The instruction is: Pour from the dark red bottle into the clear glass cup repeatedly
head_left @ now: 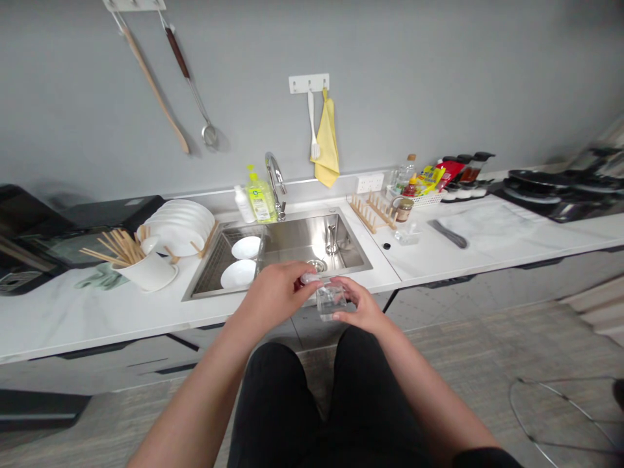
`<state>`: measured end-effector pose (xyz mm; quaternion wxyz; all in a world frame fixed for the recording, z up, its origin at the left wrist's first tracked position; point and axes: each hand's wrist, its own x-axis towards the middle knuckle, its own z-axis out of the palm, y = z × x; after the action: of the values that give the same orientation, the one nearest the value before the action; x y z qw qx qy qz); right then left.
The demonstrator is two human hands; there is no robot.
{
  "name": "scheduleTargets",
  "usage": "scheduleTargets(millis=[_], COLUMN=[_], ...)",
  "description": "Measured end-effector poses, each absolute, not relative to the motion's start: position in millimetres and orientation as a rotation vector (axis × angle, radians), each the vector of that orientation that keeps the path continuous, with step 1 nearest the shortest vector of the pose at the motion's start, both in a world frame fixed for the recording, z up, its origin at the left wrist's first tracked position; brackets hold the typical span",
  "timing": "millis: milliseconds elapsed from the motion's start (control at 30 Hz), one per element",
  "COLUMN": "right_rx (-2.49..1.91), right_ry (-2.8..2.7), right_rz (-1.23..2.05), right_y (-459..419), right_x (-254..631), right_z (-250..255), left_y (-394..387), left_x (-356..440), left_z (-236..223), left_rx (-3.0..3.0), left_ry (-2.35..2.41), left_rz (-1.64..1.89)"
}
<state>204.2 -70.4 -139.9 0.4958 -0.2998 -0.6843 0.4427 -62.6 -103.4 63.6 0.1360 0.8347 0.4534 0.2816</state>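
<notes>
Marbled countertop (pixel 112 318), rectangular steel sink (pixel 292 242), clear squarish container (pixel 330 301)

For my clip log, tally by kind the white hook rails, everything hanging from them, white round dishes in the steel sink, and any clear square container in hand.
White hook rails: 2
Long-handled utensils: 3
Yellow fabric cloth: 1
White round dishes: 2
Clear square container: 1
Total: 9
</notes>
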Motion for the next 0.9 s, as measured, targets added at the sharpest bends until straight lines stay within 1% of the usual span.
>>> scheduleTargets(millis=[300, 433, 567, 767, 900], right_rx=[-0.748, -0.747, -0.736, -0.706, -0.684], right_ry=[-1.634, -1.626, -1.621, -1.579, -1.595], right_rz=[1.098, 1.105, 1.133, 1.173, 1.152], right_y=[-70, -71, -73, -71, -66], right_x=[198, 197, 196, 184, 183], right_z=[-139, -135, -130, -124, -114], left_y=[-103, -105, -106, -112, -115], left_x=[-70, -76, -84, -84, -111], left_z=[55, 53, 37, -5, -8], left_rx=[2.376, 2.268, 1.987, 1.341, 1.110], left_ry=[1.333, 1.354, 1.339, 1.066, 0.893], left_rz=[0.885, 0.981, 1.163, 1.508, 1.672])
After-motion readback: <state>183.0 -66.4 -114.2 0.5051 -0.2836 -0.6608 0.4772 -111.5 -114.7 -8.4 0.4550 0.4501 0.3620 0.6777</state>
